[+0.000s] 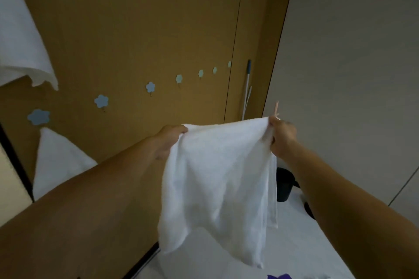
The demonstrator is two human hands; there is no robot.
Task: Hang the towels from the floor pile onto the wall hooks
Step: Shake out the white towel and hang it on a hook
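Holding a white terry-cloth towel (217,176) stretched in mid-air, clear of the tan wall, left hand (171,138) and right hand (283,140) each clenched round a top corner, arms extended; step, by judgement: carrying to a pale blue flower-shaped wall hook (150,87); next move needs the top edge lifted over a free hook.

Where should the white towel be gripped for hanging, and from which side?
Probably the top edge, near its upper corners, each taken from its outer side, as the left hand and right hand pinch the towel now: it hangs flat below, leaving the edge's middle free for a flower hook.
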